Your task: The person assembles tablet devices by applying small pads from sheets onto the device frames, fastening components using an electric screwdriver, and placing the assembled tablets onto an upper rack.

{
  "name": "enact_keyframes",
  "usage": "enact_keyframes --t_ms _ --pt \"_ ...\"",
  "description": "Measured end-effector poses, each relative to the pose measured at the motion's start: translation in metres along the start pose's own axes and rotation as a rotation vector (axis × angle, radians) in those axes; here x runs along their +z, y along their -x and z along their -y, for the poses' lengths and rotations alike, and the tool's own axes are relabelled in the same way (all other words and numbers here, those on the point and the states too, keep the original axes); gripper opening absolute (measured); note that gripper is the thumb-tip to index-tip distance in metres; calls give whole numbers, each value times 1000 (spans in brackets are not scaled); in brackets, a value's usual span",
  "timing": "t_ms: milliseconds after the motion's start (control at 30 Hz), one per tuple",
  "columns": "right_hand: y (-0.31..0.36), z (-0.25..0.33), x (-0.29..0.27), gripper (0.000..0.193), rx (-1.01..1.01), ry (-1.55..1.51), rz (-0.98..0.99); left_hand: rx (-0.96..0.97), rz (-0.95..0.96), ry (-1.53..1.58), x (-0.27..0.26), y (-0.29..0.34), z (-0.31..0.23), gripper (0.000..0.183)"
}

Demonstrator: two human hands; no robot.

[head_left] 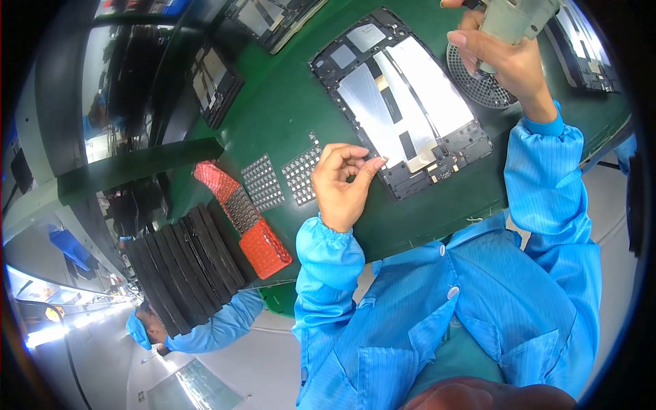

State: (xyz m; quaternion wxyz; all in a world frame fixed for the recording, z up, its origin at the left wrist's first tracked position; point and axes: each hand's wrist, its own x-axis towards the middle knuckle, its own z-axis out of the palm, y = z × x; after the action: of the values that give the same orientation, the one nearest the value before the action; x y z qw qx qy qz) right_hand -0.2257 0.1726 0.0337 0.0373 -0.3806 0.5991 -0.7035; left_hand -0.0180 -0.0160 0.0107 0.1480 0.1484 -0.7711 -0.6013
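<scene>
An opened tablet (437, 65) lies on the green table in front of me, its silver battery packs and black frame showing. At the tablet's lower left edge is my left hand (342, 183), thumb and index finger pinched together; a tiny piece seems to sit at the tips, too small to name. My right hand (509, 65) is raised at the upper right, its fingers wrapped round a pale grey tool with a bulky body (519, 19). Below that tool, partly covered, lies a round dark disc full of small holes (482, 85).
Left of the tablet lie two sheets of small metal parts (262, 182) and red bubble wrap (265, 247) with more parts. A stack of black slabs (181, 263) stands at the table's left edge. Other opened tablets (273, 20) lie around. A person in blue (219, 328) is at lower left.
</scene>
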Motion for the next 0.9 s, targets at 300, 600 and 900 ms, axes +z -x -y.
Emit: enact_keyframes --t_ms 300,600,900 --pt "0 14 6 34 39 -78 -28 442 41 -676 2 25 -5 41" --pt "-1 37 88 30 83 -356 53 619 65 -728 20 0 -4 50" --pt "-3 22 116 33 198 -291 178 573 87 -762 19 -2 -4 51"
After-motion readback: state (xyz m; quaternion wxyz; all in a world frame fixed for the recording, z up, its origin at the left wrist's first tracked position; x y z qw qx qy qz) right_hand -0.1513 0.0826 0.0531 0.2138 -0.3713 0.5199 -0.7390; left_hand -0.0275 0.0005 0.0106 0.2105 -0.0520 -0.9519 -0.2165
